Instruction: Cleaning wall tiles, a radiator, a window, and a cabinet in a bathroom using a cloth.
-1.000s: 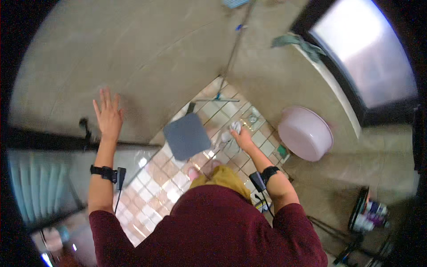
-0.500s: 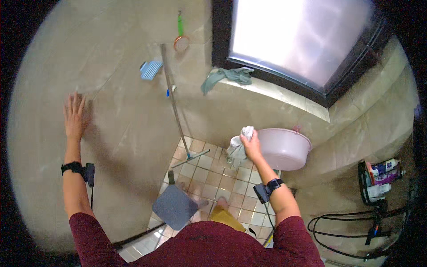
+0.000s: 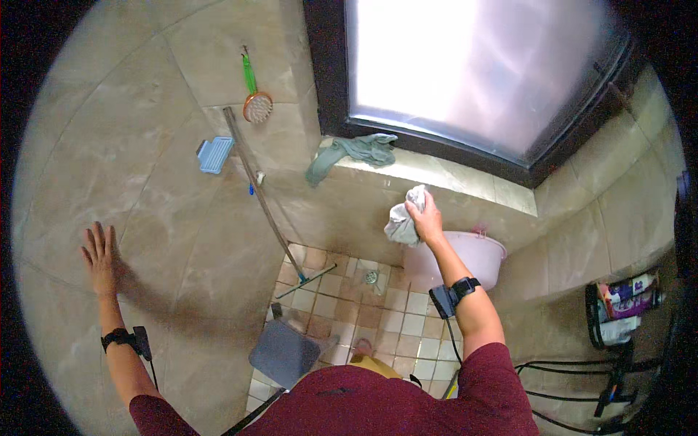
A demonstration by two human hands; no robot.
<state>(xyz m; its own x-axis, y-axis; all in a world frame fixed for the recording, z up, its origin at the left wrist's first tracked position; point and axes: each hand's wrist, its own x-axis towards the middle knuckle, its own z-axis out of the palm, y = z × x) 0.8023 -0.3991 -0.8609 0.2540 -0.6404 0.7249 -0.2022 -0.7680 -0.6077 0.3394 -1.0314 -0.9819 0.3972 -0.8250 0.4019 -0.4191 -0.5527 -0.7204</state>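
Observation:
My left hand (image 3: 100, 260) is open, with spread fingers, at the tiled wall (image 3: 80, 160) on the left; whether the palm presses on it I cannot tell. In my right hand (image 3: 427, 218) is a crumpled whitish cloth (image 3: 403, 224), gripped at its upper end and bulging down to the left. Behind that hand, low against the far wall, stands a pale pink plastic tub (image 3: 472, 254), partly covered by my forearm. A grey-green cloth (image 3: 349, 154) lies on the window ledge (image 3: 465, 184) above the white cloth, one end drooping over the edge.
A squeegee (image 3: 273, 225) leans in the corner. A green-handled brush (image 3: 257, 106) and a blue soap rack (image 3: 215, 155) are on the wall. The grey stool (image 3: 285, 354) stands by my feet. At right are a shelf of packages (image 3: 624, 309) and a black hose (image 3: 567, 365).
My view has tilted upward. My right hand has lifted the white cloth toward the ledge, and the floor drain now shows. My left hand appears lower and farther left.

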